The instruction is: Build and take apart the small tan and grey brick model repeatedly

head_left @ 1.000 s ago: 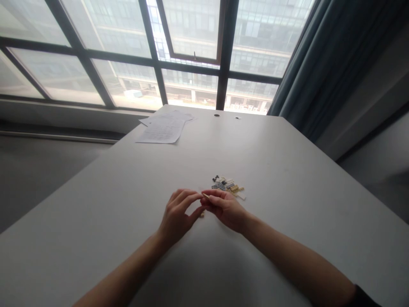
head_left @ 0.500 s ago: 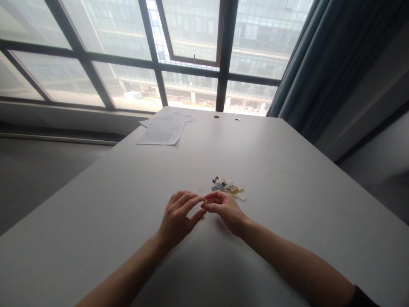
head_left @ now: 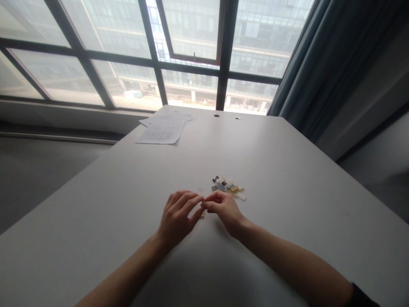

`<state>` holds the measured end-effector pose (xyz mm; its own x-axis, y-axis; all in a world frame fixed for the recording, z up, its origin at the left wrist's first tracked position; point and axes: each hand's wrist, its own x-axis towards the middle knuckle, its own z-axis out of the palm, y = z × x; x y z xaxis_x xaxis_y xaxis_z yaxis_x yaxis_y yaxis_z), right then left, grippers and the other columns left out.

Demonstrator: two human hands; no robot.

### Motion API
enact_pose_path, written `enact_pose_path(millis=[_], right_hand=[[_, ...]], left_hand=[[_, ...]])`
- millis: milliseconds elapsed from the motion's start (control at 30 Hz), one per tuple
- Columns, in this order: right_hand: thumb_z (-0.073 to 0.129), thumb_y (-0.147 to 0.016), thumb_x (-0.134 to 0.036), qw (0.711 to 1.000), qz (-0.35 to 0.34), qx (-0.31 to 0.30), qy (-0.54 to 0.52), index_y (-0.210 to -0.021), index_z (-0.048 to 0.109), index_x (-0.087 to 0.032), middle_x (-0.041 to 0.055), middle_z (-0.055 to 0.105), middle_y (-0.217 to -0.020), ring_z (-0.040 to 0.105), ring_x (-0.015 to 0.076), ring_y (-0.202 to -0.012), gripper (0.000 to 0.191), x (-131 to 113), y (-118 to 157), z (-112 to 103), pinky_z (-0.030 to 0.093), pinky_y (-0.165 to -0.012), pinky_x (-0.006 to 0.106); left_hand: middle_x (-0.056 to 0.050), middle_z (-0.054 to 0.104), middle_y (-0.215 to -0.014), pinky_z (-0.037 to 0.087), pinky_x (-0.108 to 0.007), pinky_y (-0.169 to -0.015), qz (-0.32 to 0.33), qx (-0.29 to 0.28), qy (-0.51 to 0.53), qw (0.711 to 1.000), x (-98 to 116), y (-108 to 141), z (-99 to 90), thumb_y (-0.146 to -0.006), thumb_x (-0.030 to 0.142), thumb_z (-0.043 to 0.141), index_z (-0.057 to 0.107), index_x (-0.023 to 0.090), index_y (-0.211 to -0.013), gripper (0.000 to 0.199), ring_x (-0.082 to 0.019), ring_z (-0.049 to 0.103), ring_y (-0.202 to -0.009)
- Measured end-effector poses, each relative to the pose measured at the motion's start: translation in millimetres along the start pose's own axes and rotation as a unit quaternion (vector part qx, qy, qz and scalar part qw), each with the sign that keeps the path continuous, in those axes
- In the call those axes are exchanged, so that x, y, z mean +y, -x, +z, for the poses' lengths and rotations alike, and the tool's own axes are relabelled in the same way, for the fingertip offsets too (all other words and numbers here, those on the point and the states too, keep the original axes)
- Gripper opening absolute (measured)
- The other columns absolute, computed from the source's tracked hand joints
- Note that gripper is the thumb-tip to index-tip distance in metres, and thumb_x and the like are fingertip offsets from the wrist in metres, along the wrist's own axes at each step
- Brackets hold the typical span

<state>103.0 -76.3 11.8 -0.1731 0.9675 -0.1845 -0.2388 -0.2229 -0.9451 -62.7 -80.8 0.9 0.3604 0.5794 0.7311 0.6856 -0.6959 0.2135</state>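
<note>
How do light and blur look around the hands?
Head view: the window is bright and washed out; the left hand and right hand look dim by contrast, with soft shadow on the table; the brick pile lacks crisp detail, and the small piece between the hands is hard to make out.

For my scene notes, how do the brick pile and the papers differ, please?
The brick pile mixes dark, grey, white and tan pieces; the papers are printed white sheets. The brick pile lies beyond the right hand, the papers farther away. Both rest on the white table.
</note>
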Motion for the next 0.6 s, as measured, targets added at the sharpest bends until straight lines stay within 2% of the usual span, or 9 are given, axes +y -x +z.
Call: enact_pose_path(millis=[100,167,200,267,367,400,433,500,600], right_hand=[[0.075,-0.062,-0.023,0.999,-0.033,0.006,0.016,-0.068,0.063,-0.015,0.0001,0.066,-0.065,0.059,0.0126,-0.064,0.015,2.5,-2.2,2.0,0.045,-0.066,0.026],[0.074,-0.064,-0.026,0.997,-0.054,0.003,0.054,-0.070,0.064,-0.016,0.0004,0.066,-0.067,0.059,0.0134,-0.065,0.015,3.4,-3.5,-0.5,0.046,-0.066,0.027],[0.073,-0.066,-0.027,0.994,-0.063,0.001,0.087,-0.073,0.065,-0.016,0.0009,0.066,-0.069,0.059,0.0138,-0.065,0.015,3.3,-3.8,-3.1,0.046,-0.065,0.027],[0.071,-0.070,-0.028,0.979,-0.091,-0.001,0.185,-0.079,0.067,-0.018,0.0025,0.067,-0.077,0.060,0.0152,-0.069,0.014,2.3,-3.5,-9.7,0.046,-0.066,0.029],[0.071,-0.071,-0.023,0.924,-0.166,-0.022,0.345,-0.089,0.070,-0.021,0.0046,0.067,-0.093,0.059,0.0194,-0.089,0.018,1.7,-1.2,-19.1,0.046,-0.079,0.033],[0.072,-0.070,-0.021,0.902,-0.192,-0.033,0.385,-0.091,0.070,-0.021,0.0049,0.066,-0.098,0.057,0.0205,-0.096,0.021,2.5,-0.3,-21.1,0.044,-0.086,0.035],[0.073,-0.070,-0.020,0.883,-0.212,-0.042,0.417,-0.092,0.070,-0.021,0.0052,0.065,-0.101,0.055,0.0212,-0.101,0.023,3.8,0.5,-22.5,0.041,-0.091,0.037],[0.073,-0.071,-0.021,0.855,-0.231,-0.055,0.460,-0.096,0.070,-0.021,0.0056,0.064,-0.105,0.052,0.0220,-0.105,0.025,7.5,1.6,-23.6,0.038,-0.097,0.039],[0.072,-0.073,-0.024,0.824,-0.246,-0.065,0.506,-0.099,0.070,-0.022,0.0056,0.063,-0.108,0.050,0.0229,-0.106,0.026,12.5,2.7,-24.6,0.038,-0.097,0.039]], left_hand=[[-0.005,0.068,-0.090,0.047,-0.036,-0.082,-0.039,0.002,0.051,0.998,-2.6,-2.0,-0.8,-0.079,0.022,0.067,0.066,0.021,-0.095,0.016,-0.020,0.058,-0.089],[-0.005,0.068,-0.091,0.048,-0.037,-0.083,-0.103,-0.016,0.122,0.987,-9.2,-3.6,-2.1,-0.078,0.027,0.068,0.068,0.021,-0.092,0.015,-0.020,0.059,-0.090],[-0.006,0.068,-0.092,0.050,-0.037,-0.082,-0.150,-0.028,0.176,0.973,-14.0,-3.8,-2.8,-0.077,0.030,0.068,0.068,0.021,-0.092,0.017,-0.020,0.060,-0.089],[-0.008,0.069,-0.094,0.053,-0.038,-0.078,-0.254,-0.047,0.315,0.913,-25.1,-2.7,-3.9,-0.078,0.038,0.066,0.069,0.020,-0.094,0.025,-0.021,0.063,-0.087],[-0.011,0.070,-0.093,0.055,-0.042,-0.077,-0.351,-0.034,0.493,0.796,-39.5,1.7,-4.6,-0.081,0.045,0.060,0.069,0.020,-0.098,0.031,-0.023,0.066,-0.084],[-0.012,0.071,-0.094,0.055,-0.043,-0.078,-0.362,-0.028,0.518,0.774,-42.6,3.0,-4.8,-0.081,0.045,0.059,0.069,0.021,-0.099,0.032,-0.024,0.067,-0.085],[-0.012,0.071,-0.096,0.054,-0.044,-0.079,-0.366,-0.028,0.527,0.767,-44.6,3.9,-5.1,-0.081,0.046,0.059,0.069,0.021,-0.101,0.033,-0.024,0.067,-0.086],[-0.013,0.070,-0.097,0.054,-0.043,-0.079,-0.351,-0.051,0.498,0.791,-46.0,3.6,-6.7,-0.082,0.045,0.059,0.069,0.020,-0.102,0.034,-0.024,0.067,-0.085],[-0.010,0.069,-0.100,0.052,-0.040,-0.084,-0.262,-0.159,0.365,0.879,-43.8,-0.4,-9.9,-0.078,0.039,0.064,0.071,0.021,-0.099,0.028,-0.023,0.064,-0.091]])
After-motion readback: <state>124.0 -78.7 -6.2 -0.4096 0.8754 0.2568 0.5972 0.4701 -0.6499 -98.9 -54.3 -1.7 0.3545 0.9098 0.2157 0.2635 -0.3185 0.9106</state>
